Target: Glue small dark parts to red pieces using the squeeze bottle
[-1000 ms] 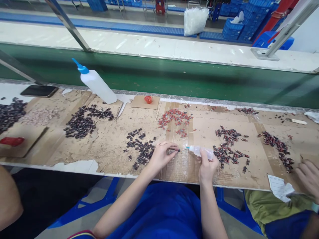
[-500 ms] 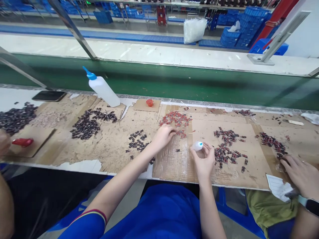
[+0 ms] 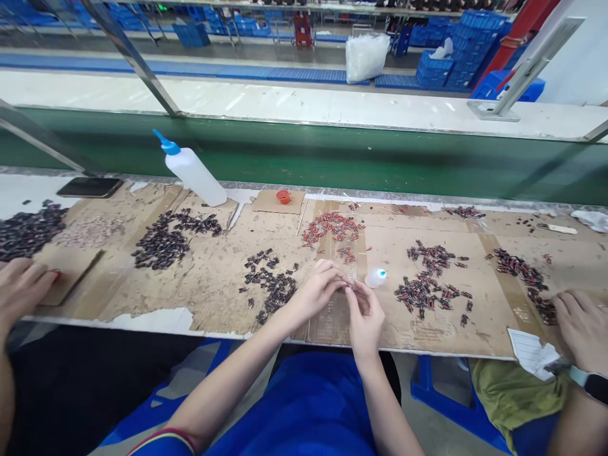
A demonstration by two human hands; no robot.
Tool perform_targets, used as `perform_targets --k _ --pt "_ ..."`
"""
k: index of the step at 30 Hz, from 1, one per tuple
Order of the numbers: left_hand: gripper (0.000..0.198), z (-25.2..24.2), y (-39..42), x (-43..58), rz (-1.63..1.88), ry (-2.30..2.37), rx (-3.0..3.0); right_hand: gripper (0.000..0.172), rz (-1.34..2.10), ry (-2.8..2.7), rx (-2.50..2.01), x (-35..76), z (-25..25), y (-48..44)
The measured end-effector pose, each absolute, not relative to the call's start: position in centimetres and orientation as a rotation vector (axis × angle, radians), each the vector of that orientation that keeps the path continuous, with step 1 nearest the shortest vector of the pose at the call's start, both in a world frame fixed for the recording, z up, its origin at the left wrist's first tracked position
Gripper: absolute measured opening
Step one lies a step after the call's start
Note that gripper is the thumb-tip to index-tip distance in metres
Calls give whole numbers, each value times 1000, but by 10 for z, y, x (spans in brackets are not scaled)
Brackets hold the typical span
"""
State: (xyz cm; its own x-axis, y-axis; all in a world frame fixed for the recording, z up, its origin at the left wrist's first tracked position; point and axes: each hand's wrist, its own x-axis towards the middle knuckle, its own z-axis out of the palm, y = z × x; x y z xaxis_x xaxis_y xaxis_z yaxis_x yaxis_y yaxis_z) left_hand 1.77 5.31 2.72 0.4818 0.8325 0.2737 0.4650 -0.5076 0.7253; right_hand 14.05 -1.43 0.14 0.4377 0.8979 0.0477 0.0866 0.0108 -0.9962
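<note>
My left hand (image 3: 323, 286) and my right hand (image 3: 367, 316) meet above the cardboard (image 3: 327, 326), fingertips pinched together. Between them is a small dark part (image 3: 349, 287), mostly covered by my fingers, its details too small to read. Just right of my fingers a small white bottle with a blue tip (image 3: 375, 277) stands on the cardboard, untouched. Small red pieces (image 3: 332, 228) lie in a pile beyond my hands. Left of my left hand are loose dark parts (image 3: 270, 285). To the right spread dark parts with red in them (image 3: 425, 294).
A large white squeeze bottle (image 3: 197, 177) leans at the back left. A red cup (image 3: 284, 197) sits on a cardboard scrap. Co-workers' hands are at both sides, one hand (image 3: 23, 285) left and another hand (image 3: 582, 329) right. A phone (image 3: 90, 187) lies far left.
My right hand has let go of the small bottle and moved left to my left hand. My left hand has come back from the red pieces. The lone dark part on the cardboard no longer shows.
</note>
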Motion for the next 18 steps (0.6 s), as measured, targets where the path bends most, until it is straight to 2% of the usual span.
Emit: perform_targets --k 10,18 --pt "13 -4 39 14 811 1295 2159 32 808 -878 -1525 145 -7 -14" --pt "15 6 33 21 868 1186 2028 32 873 -812 -1489 142 -6 -12"
